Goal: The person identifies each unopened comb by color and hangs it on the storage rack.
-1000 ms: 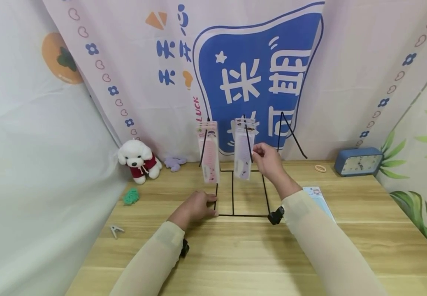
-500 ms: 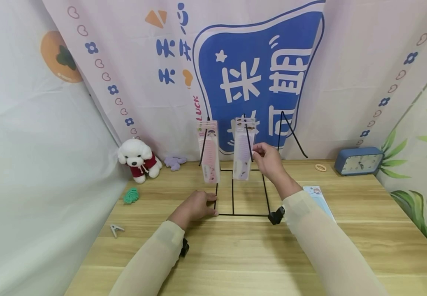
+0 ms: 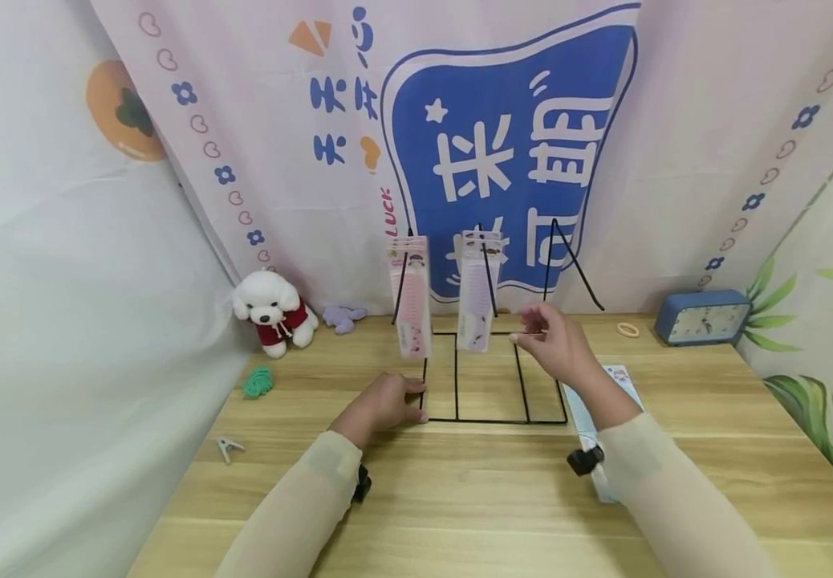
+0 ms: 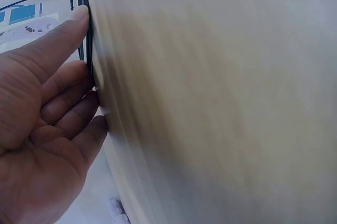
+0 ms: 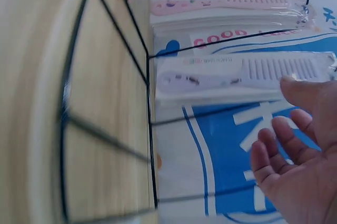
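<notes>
A black wire display rack [image 3: 492, 421] stands on the table. Packaged pink combs [image 3: 412, 313] hang from its left hook, and packaged purple combs [image 3: 476, 309] from the middle one. My left hand [image 3: 385, 401] holds the rack's base at the left, thumb and bent fingers along the wire in the left wrist view. Just right of the purple combs, my right hand [image 3: 552, 341] is off them, fingers loosely bent and holding nothing. In the right wrist view its thumb overlaps the purple comb package [image 5: 210, 79]. Light blue packages [image 3: 584, 413] lie partly hidden under my right forearm.
A toy dog [image 3: 272, 309], a purple item [image 3: 344, 318], a green coil [image 3: 258, 382] and a clip [image 3: 229, 449] are at left. An orange ring [image 3: 627, 330] and a blue clock [image 3: 703, 317] lie back right. The rack's right hook [image 3: 579, 269] juts out before the curtain.
My right hand has let go of the purple comb package and moved right and down. More of the blue packages and the rack's base now shows. The left hand stays put.
</notes>
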`<state>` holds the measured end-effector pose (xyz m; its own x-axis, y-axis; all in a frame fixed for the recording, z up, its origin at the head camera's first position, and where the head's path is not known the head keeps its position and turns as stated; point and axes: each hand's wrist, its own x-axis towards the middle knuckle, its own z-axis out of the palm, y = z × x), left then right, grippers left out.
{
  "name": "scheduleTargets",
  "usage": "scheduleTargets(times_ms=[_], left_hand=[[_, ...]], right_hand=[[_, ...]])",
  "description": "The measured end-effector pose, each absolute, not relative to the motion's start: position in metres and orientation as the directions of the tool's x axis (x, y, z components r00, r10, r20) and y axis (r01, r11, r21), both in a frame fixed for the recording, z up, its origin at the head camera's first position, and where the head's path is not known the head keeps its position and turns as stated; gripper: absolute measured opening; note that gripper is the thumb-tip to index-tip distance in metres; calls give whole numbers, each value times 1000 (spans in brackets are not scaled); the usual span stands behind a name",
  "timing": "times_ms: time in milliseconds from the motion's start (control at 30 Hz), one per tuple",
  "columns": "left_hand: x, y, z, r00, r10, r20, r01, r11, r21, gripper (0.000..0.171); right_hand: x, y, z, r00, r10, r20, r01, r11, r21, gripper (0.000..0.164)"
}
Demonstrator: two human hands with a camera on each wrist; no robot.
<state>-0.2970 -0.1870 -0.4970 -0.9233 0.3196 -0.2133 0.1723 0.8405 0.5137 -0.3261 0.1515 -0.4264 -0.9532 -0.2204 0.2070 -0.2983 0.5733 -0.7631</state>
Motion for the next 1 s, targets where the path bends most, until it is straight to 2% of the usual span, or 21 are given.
scheduleTargets(times_ms=[267,433,633,800,1000], left_hand=[[-298,-185,-493,-923,323,-210,177,840,513,62],[-298,-187,-492,-922,323,-212,175,839,515,62],[-298,-190,-495,-927,308,-213,159,838,522,62],[-296,-190,-495,-930,305,-205,157,834,530,63],[-295,-187,-494,-929,299,-217,136,823,551,63]], right_hand=[[-280,218,-443,-965,-194,175,-261,718,-645,56],[-267,260,-458,-986,-128,107,-166,818,-551,59],[-261,288,-469,-995,-60,-79,-17,885,-465,76],[-259,296,-477,-964,-13,-264,108,891,-441,86],[-254,301,-482,-948,20,-318,163,889,-429,87]])
